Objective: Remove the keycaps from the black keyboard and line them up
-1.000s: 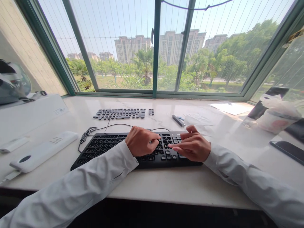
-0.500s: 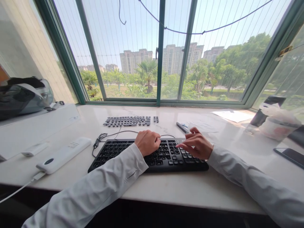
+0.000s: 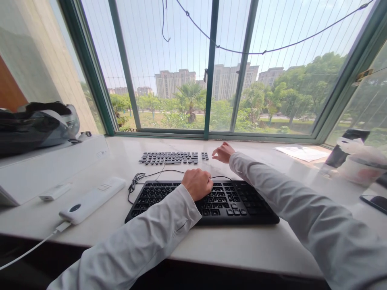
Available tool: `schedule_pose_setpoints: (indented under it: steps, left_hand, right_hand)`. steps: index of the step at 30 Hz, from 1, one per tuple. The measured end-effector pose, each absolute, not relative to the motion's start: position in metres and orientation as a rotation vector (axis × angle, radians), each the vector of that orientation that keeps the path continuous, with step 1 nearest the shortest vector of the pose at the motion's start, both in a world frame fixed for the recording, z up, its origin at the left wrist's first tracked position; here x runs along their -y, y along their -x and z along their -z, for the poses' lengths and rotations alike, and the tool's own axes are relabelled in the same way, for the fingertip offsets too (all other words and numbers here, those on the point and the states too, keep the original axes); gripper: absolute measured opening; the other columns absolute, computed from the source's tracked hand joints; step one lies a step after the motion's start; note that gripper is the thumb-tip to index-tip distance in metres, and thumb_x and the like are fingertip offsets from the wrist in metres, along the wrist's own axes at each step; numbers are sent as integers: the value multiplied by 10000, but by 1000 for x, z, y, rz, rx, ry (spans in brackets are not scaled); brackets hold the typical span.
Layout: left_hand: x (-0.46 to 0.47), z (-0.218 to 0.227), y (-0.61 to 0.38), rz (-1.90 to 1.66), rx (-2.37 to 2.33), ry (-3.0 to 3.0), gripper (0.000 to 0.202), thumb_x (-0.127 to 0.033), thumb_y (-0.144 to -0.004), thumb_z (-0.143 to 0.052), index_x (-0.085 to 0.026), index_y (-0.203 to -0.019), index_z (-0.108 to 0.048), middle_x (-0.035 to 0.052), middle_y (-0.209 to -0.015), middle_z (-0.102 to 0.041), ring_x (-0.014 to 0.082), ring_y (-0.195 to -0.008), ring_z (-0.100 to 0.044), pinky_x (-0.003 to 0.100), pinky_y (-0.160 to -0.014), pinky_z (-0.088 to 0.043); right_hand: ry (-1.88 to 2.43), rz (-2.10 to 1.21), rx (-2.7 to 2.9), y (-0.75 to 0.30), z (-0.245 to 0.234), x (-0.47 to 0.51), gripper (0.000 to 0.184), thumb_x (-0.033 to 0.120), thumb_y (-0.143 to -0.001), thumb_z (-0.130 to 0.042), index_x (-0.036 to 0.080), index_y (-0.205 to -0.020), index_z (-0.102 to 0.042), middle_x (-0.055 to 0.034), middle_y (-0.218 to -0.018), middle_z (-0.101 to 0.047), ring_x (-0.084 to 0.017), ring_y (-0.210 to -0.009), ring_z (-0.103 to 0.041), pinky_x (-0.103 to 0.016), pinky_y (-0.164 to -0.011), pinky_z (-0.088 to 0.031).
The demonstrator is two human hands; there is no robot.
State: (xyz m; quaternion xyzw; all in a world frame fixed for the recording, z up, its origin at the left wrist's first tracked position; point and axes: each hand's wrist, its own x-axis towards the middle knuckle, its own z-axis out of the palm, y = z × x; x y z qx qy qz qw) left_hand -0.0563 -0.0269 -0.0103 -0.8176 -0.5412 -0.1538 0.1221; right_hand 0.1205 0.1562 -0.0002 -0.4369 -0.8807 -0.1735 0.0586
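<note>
A black keyboard [image 3: 223,219] lies on the white desk, most of its left and middle keys stripped of their caps. My left hand [image 3: 197,184] rests closed over its upper middle; what its curled fingers hold, if anything, is hidden. Beyond the keyboard, loose black keycaps [image 3: 169,158] stand in rows, with a small separate group of keycaps [image 3: 204,156] to their right. Just right of that group is my right hand [image 3: 223,152], its fingers bent and drawn together low over the desk. Anything between those fingertips is too small to make out. My right sleeve covers part of the number pad.
A white power bank [image 3: 92,200] with a cable and a small white box-shaped item [image 3: 54,192] lie left. Behind them, a dark bag [image 3: 39,125] sits on a white box [image 3: 54,169]. Paper [image 3: 302,153], a plastic bag [image 3: 361,161] and a phone [image 3: 376,202] are right.
My right hand has moved from the keyboard's right part, forward and left, to beside the small keycap group. My left hand stays on the keyboard. The view has shifted slightly.
</note>
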Motion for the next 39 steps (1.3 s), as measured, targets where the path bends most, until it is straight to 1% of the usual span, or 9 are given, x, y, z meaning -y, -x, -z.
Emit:
schedule_pose_setpoints:
  steps: [6,12,15,19,24,30,33,35,39]
  left_hand:
    - [30,7,56,443,1543,2399,322,-308,-866,-458,-172,-805,-742,115,-766,-720,246,-734,-693,335,-651,-506]
    - [31,6,55,466,1530,2411,315,-299,-868,-460,-168,-795,-737,117,-765,-722,253,-723,-693,346,-641,-510]
    - [31,6,55,488,1520,2409,311,-293,-861,-461,-165,-782,-733,116,-755,-722,254,-710,-693,342,-630,-503]
    - [31,5,56,536,1530,2383,298,-297,-849,-471,-177,-779,-734,106,-749,-723,256,-714,-692,342,-631,-495]
    - [30,3,58,581,1548,2341,286,-300,-841,-483,-195,-796,-745,95,-751,-726,260,-729,-693,344,-639,-487]
    - [30,5,57,680,1544,2355,281,-314,-867,-516,-274,-1002,-759,62,-817,-754,244,-772,-706,332,-664,-498]
    - [29,9,55,751,1504,2421,291,-361,-891,-556,-318,-1129,-717,43,-926,-766,236,-853,-716,322,-709,-513]
    - [28,12,54,789,1463,2476,317,-401,-894,-588,-329,-1186,-688,37,-1008,-759,234,-914,-716,316,-738,-521]
    - [25,19,54,854,1368,2584,285,-429,-878,-634,-341,-1138,-710,-1,-1037,-753,217,-955,-715,287,-756,-518]
  right_hand:
    - [1261,616,2750,-87,6,-179,379,482,-893,-580,195,-1076,-747,-131,-962,-747,-220,-874,-587,-364,-859,-209]
    - [1128,766,2852,-70,14,-180,274,320,-887,-578,126,-867,-771,-154,-847,-744,-193,-749,-577,-371,-861,-218]
    - [1057,832,2839,-69,14,-174,331,276,-926,-492,119,-837,-769,-153,-801,-737,-179,-692,-553,-373,-868,-226]
    - [982,861,2777,-73,3,-156,405,321,-962,-421,163,-866,-781,-116,-744,-720,-171,-659,-518,-364,-860,-240]
    - [947,811,2646,-101,-11,-107,390,428,-968,-440,236,-1029,-774,-75,-744,-699,-161,-677,-514,-355,-862,-247]
    - [982,314,2329,-158,-4,-31,319,511,-882,-598,268,-840,-801,10,-541,-601,-88,-509,-460,-382,-862,-294]
    - [1145,-124,2172,-177,3,-8,448,624,-801,-625,211,-769,-797,24,-455,-506,-90,-450,-398,-327,-647,-352]
    - [1241,-480,2099,-183,7,0,515,666,-762,-627,185,-835,-796,33,-432,-448,-92,-428,-363,-283,-501,-295]
    - [1256,-829,2062,-186,15,5,531,663,-724,-663,164,-861,-784,35,-443,-440,-83,-416,-352,-248,-415,-223]
